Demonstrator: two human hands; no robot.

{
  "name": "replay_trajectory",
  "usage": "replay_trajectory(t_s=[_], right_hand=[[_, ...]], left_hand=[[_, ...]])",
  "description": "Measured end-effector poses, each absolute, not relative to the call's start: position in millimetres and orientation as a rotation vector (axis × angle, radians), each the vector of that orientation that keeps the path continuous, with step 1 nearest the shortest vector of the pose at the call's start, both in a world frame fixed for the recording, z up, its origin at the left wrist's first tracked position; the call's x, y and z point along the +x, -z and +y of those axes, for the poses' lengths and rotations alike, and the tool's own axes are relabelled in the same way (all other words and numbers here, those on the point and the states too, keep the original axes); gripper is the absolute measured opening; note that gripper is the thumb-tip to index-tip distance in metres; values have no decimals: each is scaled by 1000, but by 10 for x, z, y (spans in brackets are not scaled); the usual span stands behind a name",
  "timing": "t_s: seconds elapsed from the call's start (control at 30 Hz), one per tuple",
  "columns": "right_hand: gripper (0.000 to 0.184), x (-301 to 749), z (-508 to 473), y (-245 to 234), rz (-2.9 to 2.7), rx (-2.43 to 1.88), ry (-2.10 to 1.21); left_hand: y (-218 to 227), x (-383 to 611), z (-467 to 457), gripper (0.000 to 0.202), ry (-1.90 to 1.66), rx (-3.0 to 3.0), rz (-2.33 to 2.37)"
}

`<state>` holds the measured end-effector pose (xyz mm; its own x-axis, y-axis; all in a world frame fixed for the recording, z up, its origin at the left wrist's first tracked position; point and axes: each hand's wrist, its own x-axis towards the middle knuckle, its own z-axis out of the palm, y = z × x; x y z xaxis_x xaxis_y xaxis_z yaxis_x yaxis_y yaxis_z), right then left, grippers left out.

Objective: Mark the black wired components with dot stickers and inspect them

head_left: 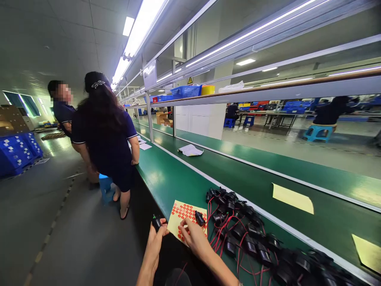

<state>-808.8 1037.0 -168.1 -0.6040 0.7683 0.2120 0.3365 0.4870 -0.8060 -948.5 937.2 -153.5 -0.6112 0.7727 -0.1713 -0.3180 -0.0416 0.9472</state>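
My left hand (155,240) is closed around a small black part (156,222) with a green tip, held just off the near edge of the green bench. My right hand (193,237) rests on a pale yellow sheet of red dot stickers (182,212), fingertips pinched on its lower part. Another small black part (199,218) lies on the sheet's right side. To the right, a long heap of black parts with red wires (244,234) runs along the bench.
The green conveyor bench (166,178) stretches away to the left rear. Two people in dark blue (102,131) stand in the aisle beside it, near a blue stool (105,188). Yellow paper sheets (292,198) and white paper (190,150) lie on the belt. Blue crates (18,151) stand far left.
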Motion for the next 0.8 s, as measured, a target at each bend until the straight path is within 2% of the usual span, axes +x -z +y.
replay_trajectory(t_s=[0.1, 0.17, 0.23, 0.4, 0.63, 0.8], right_hand=[[45, -8018, 10346, 1377, -2027, -813, -1189], [49, -7945, 10277, 1129, -1935, -751, -1299], [50, -7852, 10167, 893, -1865, -699, -1372], [44, -7628, 9863, 579, -1769, -699, -1377], [39, -7502, 9710, 581, -1740, -749, -1203], [29, -7466, 9632, 553, -1806, -714, -1020]], left_hand=[[1294, -9401, 9264, 25, -1714, 652, 1380], [1186, -9283, 9224, 23, -1672, 730, 1347], [1123, -9149, 9201, 31, -1637, 769, 1345], [995, -8865, 9153, 75, -1635, 764, 1466], [940, -8673, 9096, 88, -1390, 1020, 1549], [934, -8578, 9046, 79, -1405, 1073, 1638]])
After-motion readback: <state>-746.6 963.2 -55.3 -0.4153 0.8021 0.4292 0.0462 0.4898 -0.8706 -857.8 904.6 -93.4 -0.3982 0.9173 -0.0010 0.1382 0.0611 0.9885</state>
